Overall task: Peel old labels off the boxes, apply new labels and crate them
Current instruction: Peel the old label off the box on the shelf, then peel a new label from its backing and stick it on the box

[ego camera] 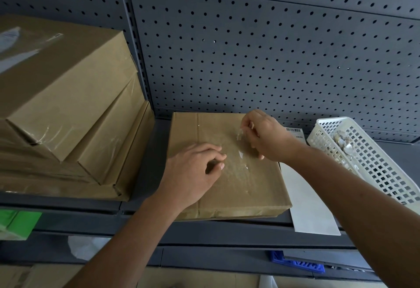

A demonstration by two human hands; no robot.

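A flat brown cardboard box (241,187) lies on the dark shelf (154,142) in front of me. Clear tape residue shines on its top. My left hand (193,172) rests on the box top with fingers curled, fingertips on the taped patch. My right hand (263,135) hovers over the far right part of the box and pinches a small crumpled scrap of clear tape (239,133) between thumb and fingers. A white label sheet (309,208) with a barcode at its far end lies just right of the box.
A stack of larger cardboard boxes (68,110) fills the shelf's left side. A white perforated plastic basket (363,156) with crumpled scraps stands at the right. A grey pegboard (272,49) closes the back. Below are a blue crate (295,262) and green packaging (16,224).
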